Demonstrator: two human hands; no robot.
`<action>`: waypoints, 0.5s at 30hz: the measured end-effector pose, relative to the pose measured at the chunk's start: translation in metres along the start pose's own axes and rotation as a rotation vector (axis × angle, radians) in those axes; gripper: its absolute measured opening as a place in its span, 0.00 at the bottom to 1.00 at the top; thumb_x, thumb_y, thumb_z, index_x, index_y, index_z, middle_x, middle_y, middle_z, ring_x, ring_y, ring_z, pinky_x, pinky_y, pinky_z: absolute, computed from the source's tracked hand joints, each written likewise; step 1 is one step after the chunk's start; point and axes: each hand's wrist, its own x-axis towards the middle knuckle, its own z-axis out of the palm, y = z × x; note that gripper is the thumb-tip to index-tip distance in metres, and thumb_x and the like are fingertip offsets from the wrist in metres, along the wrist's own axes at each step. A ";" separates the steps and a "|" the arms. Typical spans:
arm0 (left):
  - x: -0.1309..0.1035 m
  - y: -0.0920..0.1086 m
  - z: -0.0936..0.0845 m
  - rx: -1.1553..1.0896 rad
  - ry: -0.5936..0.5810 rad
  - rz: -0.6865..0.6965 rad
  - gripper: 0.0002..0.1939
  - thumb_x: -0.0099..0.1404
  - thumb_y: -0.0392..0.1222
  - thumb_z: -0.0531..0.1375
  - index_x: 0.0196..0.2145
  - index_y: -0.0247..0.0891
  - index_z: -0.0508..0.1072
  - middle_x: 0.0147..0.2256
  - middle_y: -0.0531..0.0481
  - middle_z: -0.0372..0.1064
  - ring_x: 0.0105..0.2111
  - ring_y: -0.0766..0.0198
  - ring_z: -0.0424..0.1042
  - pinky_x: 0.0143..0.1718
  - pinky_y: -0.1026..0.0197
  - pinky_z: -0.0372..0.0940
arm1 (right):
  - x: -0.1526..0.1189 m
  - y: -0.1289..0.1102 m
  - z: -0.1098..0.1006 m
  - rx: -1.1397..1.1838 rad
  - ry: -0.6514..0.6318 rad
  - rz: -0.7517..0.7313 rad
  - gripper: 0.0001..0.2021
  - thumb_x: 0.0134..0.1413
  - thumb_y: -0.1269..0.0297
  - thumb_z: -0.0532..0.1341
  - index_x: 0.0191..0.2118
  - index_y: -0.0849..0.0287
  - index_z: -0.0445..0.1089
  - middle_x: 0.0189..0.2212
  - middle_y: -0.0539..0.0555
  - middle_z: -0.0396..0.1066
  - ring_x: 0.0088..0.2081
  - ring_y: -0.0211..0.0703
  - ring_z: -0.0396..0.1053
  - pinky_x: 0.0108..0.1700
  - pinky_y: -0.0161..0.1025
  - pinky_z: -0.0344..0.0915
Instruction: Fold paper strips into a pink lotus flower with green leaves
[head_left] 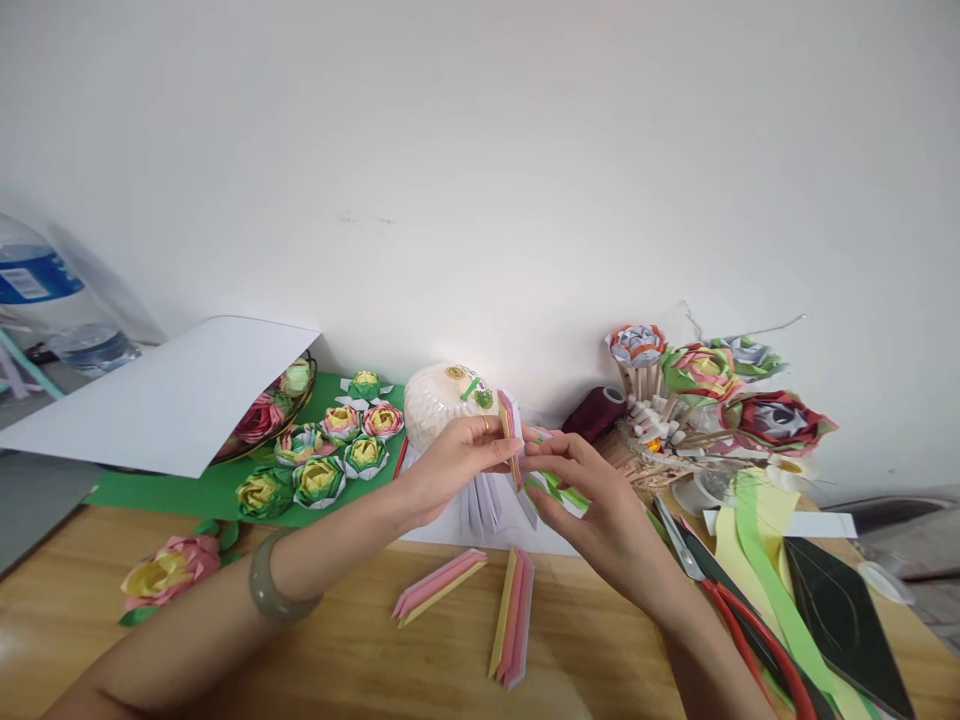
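Note:
In front of me, my left hand (472, 455) pinches a stack of folded paper strips (511, 430) in pink, yellow and white, holding it close to upright. My right hand (581, 490) is just right of the stack with its fingers apart. Its fingertips are close to the stack's edge; I cannot tell whether they touch. Below the hands lie two similar folded paper bundles, one slanted at the left (440, 586) and one nearly upright in view (513, 618). White folded strips (480, 503) and green folded pieces (559, 487) lie behind the hands, partly covered.
Several paper lotus flowers (319, 480) sit on green card (176, 493) at left, beside a white sheet (202, 390). A round white object (435, 405) stands behind. At right are stemmed paper flowers (701, 372), dark thread (596, 413), red-handled scissors (712, 590) and paper strips (769, 545).

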 end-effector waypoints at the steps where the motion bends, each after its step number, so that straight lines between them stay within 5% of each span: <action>1: 0.000 0.000 -0.001 -0.002 0.002 -0.014 0.12 0.57 0.42 0.59 0.36 0.32 0.75 0.37 0.43 0.72 0.38 0.61 0.69 0.41 0.59 0.62 | -0.001 0.000 -0.002 -0.018 0.001 -0.018 0.08 0.54 0.67 0.57 0.40 0.54 0.69 0.40 0.54 0.64 0.45 0.44 0.64 0.46 0.41 0.63; 4: 0.000 -0.002 -0.001 -0.046 -0.027 -0.072 0.12 0.57 0.44 0.60 0.35 0.32 0.74 0.34 0.44 0.71 0.35 0.63 0.68 0.38 0.60 0.63 | -0.003 0.001 -0.005 -0.106 0.004 -0.071 0.21 0.49 0.61 0.62 0.51 0.52 0.62 0.51 0.58 0.58 0.54 0.50 0.57 0.52 0.46 0.60; 8: -0.002 -0.004 0.000 -0.092 -0.149 -0.166 0.12 0.55 0.44 0.62 0.32 0.31 0.73 0.31 0.46 0.68 0.31 0.65 0.67 0.33 0.62 0.64 | -0.004 0.005 -0.001 -0.206 -0.120 -0.164 0.49 0.40 0.61 0.68 0.63 0.52 0.35 0.63 0.60 0.39 0.62 0.55 0.41 0.58 0.53 0.51; 15: -0.004 -0.005 0.001 -0.096 -0.181 -0.204 0.10 0.56 0.42 0.61 0.32 0.32 0.72 0.32 0.48 0.67 0.32 0.66 0.67 0.36 0.60 0.64 | -0.003 0.008 0.007 -0.061 -0.149 -0.113 0.46 0.44 0.73 0.62 0.63 0.49 0.33 0.62 0.55 0.45 0.63 0.48 0.42 0.60 0.49 0.50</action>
